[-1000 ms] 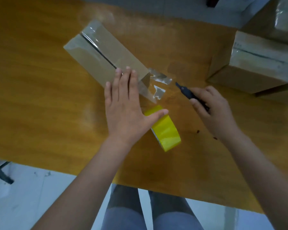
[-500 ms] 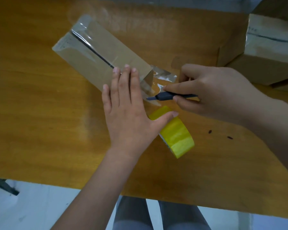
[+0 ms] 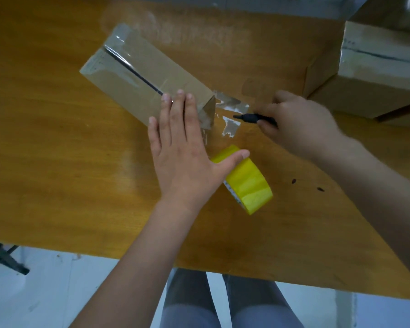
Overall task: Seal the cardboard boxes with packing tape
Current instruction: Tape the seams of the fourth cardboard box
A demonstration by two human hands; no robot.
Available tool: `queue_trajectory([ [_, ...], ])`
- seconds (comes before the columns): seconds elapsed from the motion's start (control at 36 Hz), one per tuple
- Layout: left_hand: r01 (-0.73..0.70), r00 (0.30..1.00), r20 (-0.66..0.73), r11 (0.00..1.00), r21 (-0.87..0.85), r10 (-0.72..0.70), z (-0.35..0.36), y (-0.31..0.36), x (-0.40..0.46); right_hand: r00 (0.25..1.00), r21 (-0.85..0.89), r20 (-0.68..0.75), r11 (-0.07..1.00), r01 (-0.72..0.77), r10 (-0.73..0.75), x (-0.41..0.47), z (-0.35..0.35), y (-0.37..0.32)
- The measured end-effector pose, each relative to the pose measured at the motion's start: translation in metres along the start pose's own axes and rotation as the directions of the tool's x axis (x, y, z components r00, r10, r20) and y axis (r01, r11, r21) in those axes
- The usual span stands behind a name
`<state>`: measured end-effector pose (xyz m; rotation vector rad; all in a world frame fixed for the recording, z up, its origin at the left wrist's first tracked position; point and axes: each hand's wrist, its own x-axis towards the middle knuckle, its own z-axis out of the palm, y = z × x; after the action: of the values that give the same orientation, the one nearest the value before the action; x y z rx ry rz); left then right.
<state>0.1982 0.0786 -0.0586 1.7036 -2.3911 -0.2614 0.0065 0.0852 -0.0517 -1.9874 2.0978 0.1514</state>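
A long cardboard box (image 3: 137, 74) lies slantwise on the wooden table (image 3: 45, 138), with clear tape along its top seam. My left hand (image 3: 182, 152) presses flat on the box's near end, fingers spread, and its thumb rests on a yellow tape roll (image 3: 246, 183) just to the right. A strip of clear tape (image 3: 230, 112) runs from the box's end down onto the table. My right hand (image 3: 301, 121) grips a small black cutter (image 3: 253, 118), whose tip points left at that strip.
Two more taped cardboard boxes (image 3: 376, 74) stand at the table's far right. The table's front edge (image 3: 199, 268) runs below my forearms, with my legs and the pale floor beyond. A black stand's foot (image 3: 3, 259) shows at lower left.
My right hand brought the cutter in to the tape strip by the box's end, then drew it back a little to the right. My left hand stayed flat on the box.
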Motion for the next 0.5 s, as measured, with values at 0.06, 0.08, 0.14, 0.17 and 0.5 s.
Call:
queue_trajectory([
  [0.06, -0.001, 1.000, 0.005, 1.000, 0.004, 0.001, 0.000, 0.001, 0.001, 0.999, 0.078, 0.012, 0.996, -0.031, 0.031, 0.001, 0.019, 0.000],
  [0.08, -0.003, 1.000, 0.009, 1.000, 0.003, 0.003, 0.000, 0.001, 0.002, 0.999, 0.102, 0.013, 0.994, -0.045, 0.044, 0.001, 0.028, 0.000],
  [0.14, -0.007, 1.000, 0.014, 1.000, 0.004, 0.007, 0.001, 0.001, 0.001, 0.997, 0.111, -0.018, 0.991, -0.073, 0.076, 0.001, 0.044, 0.002],
  [0.17, -0.009, 1.000, 0.014, 1.000, 0.006, 0.009, 0.001, 0.001, 0.001, 0.994, 0.133, -0.053, 0.987, -0.092, 0.100, 0.002, 0.049, 0.002],
  [0.5, -0.036, 0.998, 0.051, 0.999, 0.029, 0.034, -0.001, -0.001, 0.003, 0.906, 0.926, 0.336, 0.265, -0.267, -0.258, 0.008, 0.028, -0.039],
])
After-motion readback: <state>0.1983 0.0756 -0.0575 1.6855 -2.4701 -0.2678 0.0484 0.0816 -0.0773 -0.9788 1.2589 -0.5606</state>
